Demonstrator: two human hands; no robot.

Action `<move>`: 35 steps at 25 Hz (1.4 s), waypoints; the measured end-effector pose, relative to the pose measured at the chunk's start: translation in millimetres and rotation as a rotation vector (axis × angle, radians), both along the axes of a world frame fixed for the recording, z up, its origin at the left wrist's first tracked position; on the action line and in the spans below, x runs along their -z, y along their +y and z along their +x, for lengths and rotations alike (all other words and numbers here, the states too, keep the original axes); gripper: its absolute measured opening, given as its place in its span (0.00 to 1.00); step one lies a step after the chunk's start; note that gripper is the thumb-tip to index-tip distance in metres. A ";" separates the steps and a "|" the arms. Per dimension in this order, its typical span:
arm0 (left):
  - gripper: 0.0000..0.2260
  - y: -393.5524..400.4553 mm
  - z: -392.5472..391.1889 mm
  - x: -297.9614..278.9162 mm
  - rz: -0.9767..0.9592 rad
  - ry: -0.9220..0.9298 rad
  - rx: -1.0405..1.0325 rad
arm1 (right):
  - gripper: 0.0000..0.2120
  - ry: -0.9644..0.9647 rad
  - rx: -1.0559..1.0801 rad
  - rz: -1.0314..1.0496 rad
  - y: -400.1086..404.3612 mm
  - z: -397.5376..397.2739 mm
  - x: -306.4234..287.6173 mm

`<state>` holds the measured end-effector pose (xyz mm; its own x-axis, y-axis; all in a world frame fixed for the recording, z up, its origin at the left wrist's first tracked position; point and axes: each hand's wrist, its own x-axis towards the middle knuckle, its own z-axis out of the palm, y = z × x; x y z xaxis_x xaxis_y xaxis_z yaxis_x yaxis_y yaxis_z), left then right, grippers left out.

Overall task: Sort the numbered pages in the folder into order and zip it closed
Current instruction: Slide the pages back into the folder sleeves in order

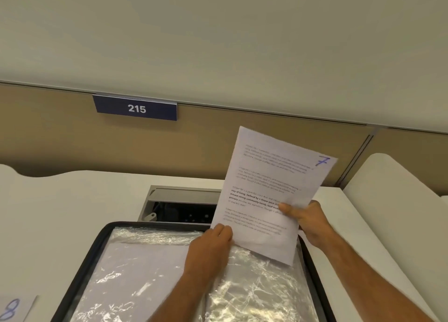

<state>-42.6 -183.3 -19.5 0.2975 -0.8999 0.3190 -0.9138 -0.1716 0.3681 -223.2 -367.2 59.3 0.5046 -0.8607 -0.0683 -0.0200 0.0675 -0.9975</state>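
We hold page 7 [271,195] with both hands: right hand [308,221] pinching, left hand [211,246] gripping its corner. The folder [80,270] lies unzipped; page 8 [14,308] (bottom left) waits. Lots remains.

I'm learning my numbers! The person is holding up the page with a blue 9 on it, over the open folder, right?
Not quite. The head view shows a blue 7 on the page that both hands hold, the left hand and right hand, over the open folder.
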 end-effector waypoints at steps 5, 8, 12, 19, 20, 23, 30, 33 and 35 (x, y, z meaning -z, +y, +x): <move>0.07 -13.5 21.2 -32.1 0.230 0.111 0.052 | 0.47 0.059 -0.023 -0.012 -16.7 2.3 -2.0; 0.07 -16.6 34.0 -41.4 0.325 0.101 0.104 | 0.47 0.070 -0.024 0.038 -19.3 4.3 4.5; 0.07 -16.6 37.6 -44.7 0.336 0.071 0.138 | 0.50 0.064 -0.121 0.065 -20.1 3.5 11.8; 0.04 -18.6 31.4 -42.4 0.278 0.220 0.116 | 0.29 0.204 -0.311 0.118 -14.5 4.4 23.8; 0.03 -18.6 29.6 -41.7 0.270 0.263 0.111 | 0.31 0.228 -0.336 0.137 -13.1 3.0 25.6; 0.04 -18.5 22.8 -40.5 0.258 0.351 0.097 | 0.23 0.219 -0.281 0.180 -11.0 -0.1 24.1; 0.05 -22.9 12.6 -39.8 0.240 0.395 0.036 | 0.13 0.583 -0.357 0.135 -22.2 -4.4 9.6; 0.04 -21.8 11.2 -41.3 0.215 0.398 0.016 | 0.08 0.440 -0.197 0.134 -13.4 1.7 7.4; 0.04 -21.6 10.5 -40.0 0.208 0.396 0.010 | 0.06 0.361 -0.091 0.126 -11.1 3.2 9.4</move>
<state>-32.1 -205.0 20.5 0.3516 -0.9361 -0.0057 -0.7112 -0.2711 0.6486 -220.0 -378.3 49.8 0.5024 -0.7870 -0.3580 -0.3795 0.1713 -0.9092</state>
